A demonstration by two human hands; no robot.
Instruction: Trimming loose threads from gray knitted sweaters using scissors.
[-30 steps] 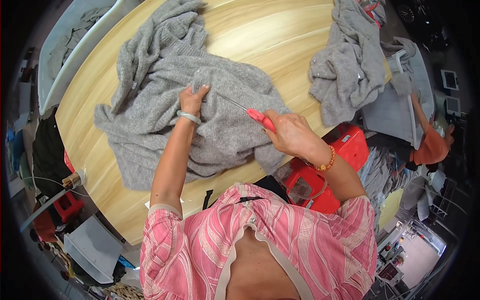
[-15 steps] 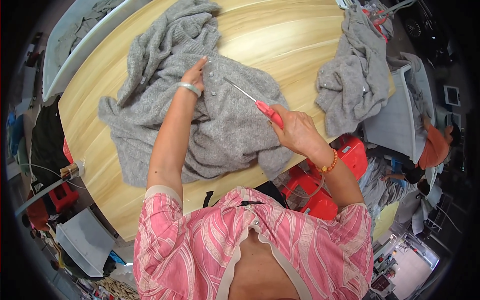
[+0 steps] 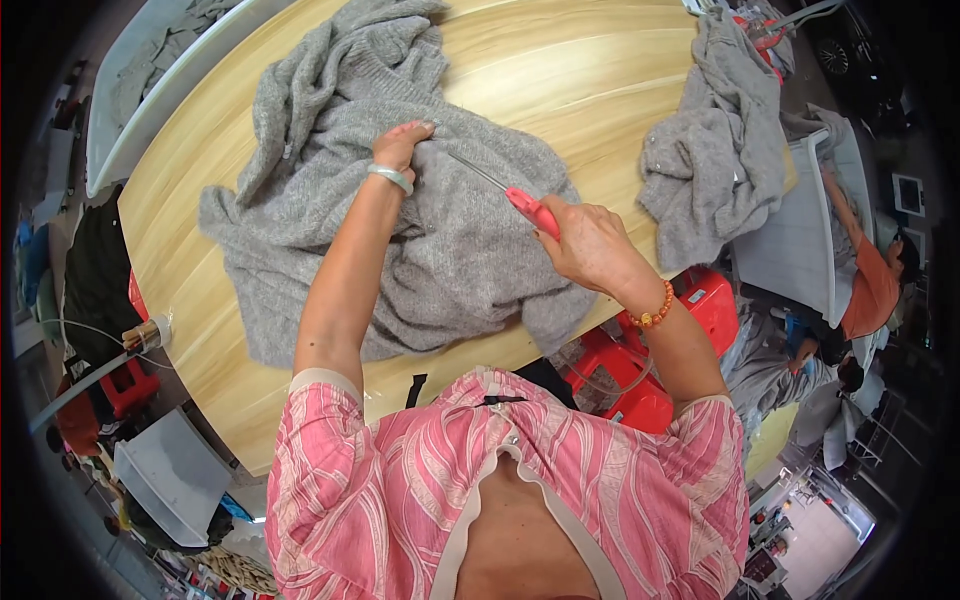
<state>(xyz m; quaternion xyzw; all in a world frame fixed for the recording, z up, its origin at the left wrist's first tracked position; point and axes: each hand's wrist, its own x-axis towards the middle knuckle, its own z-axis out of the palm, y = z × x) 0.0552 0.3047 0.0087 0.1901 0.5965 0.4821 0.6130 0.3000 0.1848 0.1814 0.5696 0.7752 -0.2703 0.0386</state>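
A grey knitted sweater [image 3: 470, 240] lies bunched and spread over the table in front of me. My left hand [image 3: 402, 146] rests on its upper middle, with thumb and fingers pinched together on the knit. Whether a button sits between the fingertips is hidden. My right hand [image 3: 597, 250] is closed around the red handles of slim scissors [image 3: 522, 203]. Their thin metal blades look shut and point up and left, the tip a short way to the right of my left fingertips, over the sweater.
A second grey sweater [image 3: 715, 160] lies at the right of the wooden table [image 3: 560, 60]. Beyond it stands a pale bin [image 3: 790, 230], with a person in an orange top [image 3: 872, 290] nearby. A light bin [image 3: 120, 100] of grey garments is far left; red stools [image 3: 640, 395] stand below the table's edge.
My left hand has moved slightly right and its fingers have closed on the knit, where buttons showed before. The scissors have shifted slightly left.
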